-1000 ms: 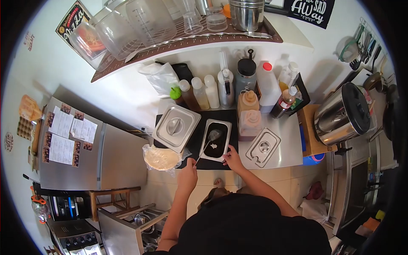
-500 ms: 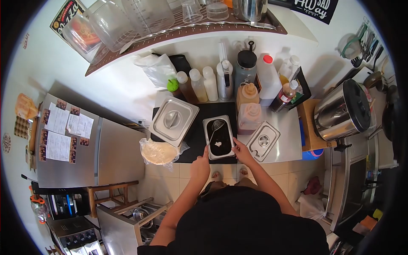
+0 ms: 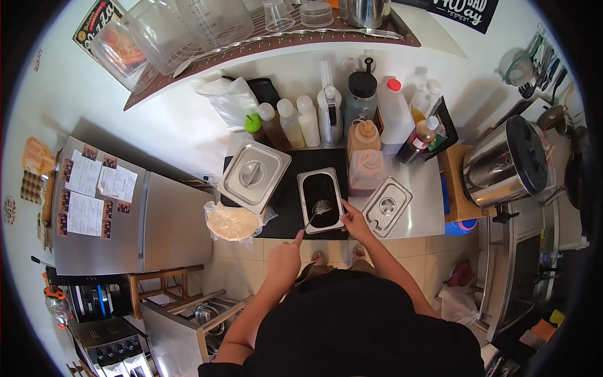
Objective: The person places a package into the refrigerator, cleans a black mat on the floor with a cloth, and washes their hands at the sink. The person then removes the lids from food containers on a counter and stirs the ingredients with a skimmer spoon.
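A narrow steel food pan (image 3: 338,182) with dark contents stands on the black mat (image 3: 286,217). My left hand (image 3: 284,259) is closed on the handle of a slotted spoon (image 3: 322,207), whose head is in the pan. The forefinger points along the handle. My right hand (image 3: 355,224) grips the pan's right rim near its front corner. Left of the pan lies a larger steel lid (image 3: 251,176). A smaller notched steel lid (image 3: 387,206) rests on the counter to the right. What the dark contents are, I cannot tell.
Squeeze bottles (image 3: 366,141), a dark flask (image 3: 362,97) and a white jug (image 3: 397,119) stand behind the pan. A plastic-wrapped pale round (image 3: 232,223) sits at the counter's front left. At right is a large steel pot (image 3: 502,163); a shelf (image 3: 282,41) overhangs.
The slotted spoon's head has moved from the back of the pan toward its front. My left hand has drawn back toward me and left. My right hand stays on the rim.
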A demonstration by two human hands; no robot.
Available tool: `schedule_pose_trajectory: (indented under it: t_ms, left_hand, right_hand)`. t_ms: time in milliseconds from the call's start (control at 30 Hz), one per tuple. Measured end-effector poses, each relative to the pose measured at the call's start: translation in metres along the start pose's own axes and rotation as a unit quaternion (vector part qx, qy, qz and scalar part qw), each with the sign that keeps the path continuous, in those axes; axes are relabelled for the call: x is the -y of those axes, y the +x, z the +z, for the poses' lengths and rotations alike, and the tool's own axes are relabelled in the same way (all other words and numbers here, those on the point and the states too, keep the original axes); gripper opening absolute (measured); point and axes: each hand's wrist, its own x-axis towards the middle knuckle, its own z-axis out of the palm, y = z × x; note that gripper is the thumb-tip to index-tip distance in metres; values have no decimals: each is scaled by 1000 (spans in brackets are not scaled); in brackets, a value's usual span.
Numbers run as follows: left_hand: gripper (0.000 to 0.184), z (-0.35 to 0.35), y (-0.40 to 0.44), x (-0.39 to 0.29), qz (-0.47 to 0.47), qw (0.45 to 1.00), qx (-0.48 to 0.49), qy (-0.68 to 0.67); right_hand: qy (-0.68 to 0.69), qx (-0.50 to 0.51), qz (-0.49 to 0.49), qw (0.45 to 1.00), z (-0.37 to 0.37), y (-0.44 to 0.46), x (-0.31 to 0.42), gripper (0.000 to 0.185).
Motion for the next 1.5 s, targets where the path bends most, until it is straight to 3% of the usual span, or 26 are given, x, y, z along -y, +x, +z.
schedule_pose_trajectory:
  t_ms: [133,433,633,767,833,967,1133,1433,1500]
  left_hand:
    - [56,1,14,-5,-59,995,-78,-18]
    - [50,30,46,-20,-99,987,-124,-14]
    - [39,3,69,-9,10,994,-50,97]
    - [26,-36,84,-10,82,989,-64,108]
    - [15,-54,93,-15,134,983,-13,122]
    - [12,-80,117,-24,155,979,17,134]
    - [16,-97,170,-19,185,944,179,208]
    - [21,-113,177,-4,182,933,243,192]
    - [25,-107,170,2,131,944,286,105]
  right_hand:
    - [-2,6,5,1000,2,1,-2,53]
    - [-39,32,33,998,-6,2,4,55]
    - [-62,50,59,995,-8,3,8,55]
    - [-88,60,2,994,-10,5,-2,55]
    - [-91,54,-7,994,-9,4,-1,55]
    - [-112,45,-31,992,-11,7,-2,53]
    - [-92,38,-29,995,-11,9,-10,54]
    - [-142,30,-37,989,-8,3,-3,54]
    - [-144,10,-50,988,-5,2,-5,54]
